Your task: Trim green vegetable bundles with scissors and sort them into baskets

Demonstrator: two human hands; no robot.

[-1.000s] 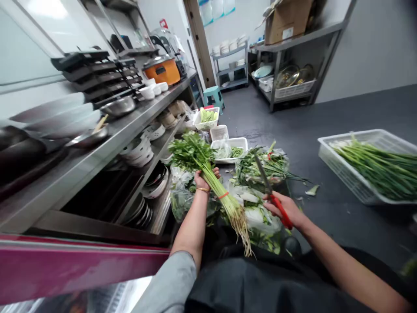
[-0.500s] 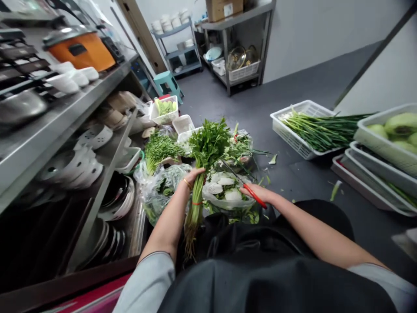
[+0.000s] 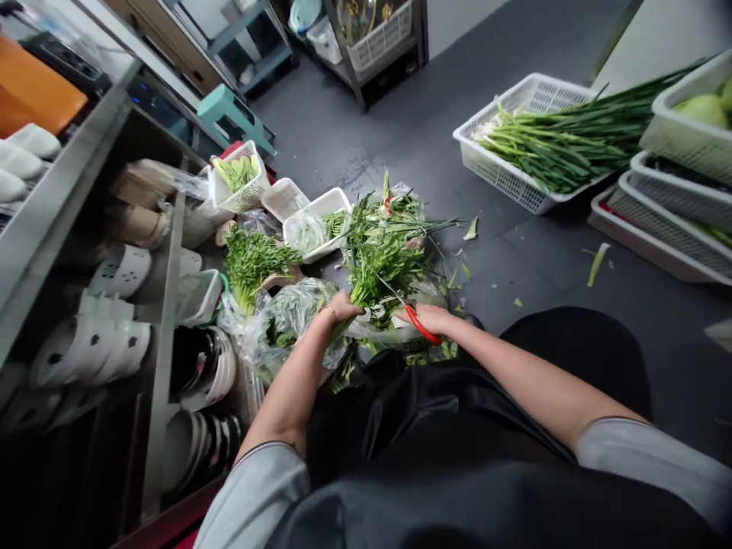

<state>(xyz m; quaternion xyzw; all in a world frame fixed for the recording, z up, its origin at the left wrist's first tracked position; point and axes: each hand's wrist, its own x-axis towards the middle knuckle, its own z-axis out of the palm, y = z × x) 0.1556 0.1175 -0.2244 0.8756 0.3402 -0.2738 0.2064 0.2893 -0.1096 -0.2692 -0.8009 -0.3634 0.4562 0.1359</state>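
Note:
My left hand (image 3: 345, 306) is closed round the stems of a leafy green bunch (image 3: 386, 263), whose leaves point away from me over the bags. Red-handled scissors (image 3: 422, 325) are in my right hand (image 3: 430, 317), their blades reaching up and left against the leaves. Under the bunch, a plastic bag (image 3: 366, 329) of trimmings is partly hidden. Another plastic bag (image 3: 297, 301) of greens lies left of it, near my left wrist. A second leafy bunch (image 3: 257, 259) rests beyond that bag.
Metal shelving (image 3: 165, 343) with bowls runs along the left. White baskets (image 3: 237, 179) and a teal stool (image 3: 234, 114) stand ahead. At the right are a basket of long green onions (image 3: 554, 145) and stacked crates (image 3: 675, 221). Leaf scraps (image 3: 598, 264) dot the floor.
The view has tilted down and turned. The bunch in my left hand has gone from upright to leaning forward, its roots now out of sight. The scissors' blades now lie against its leaves.

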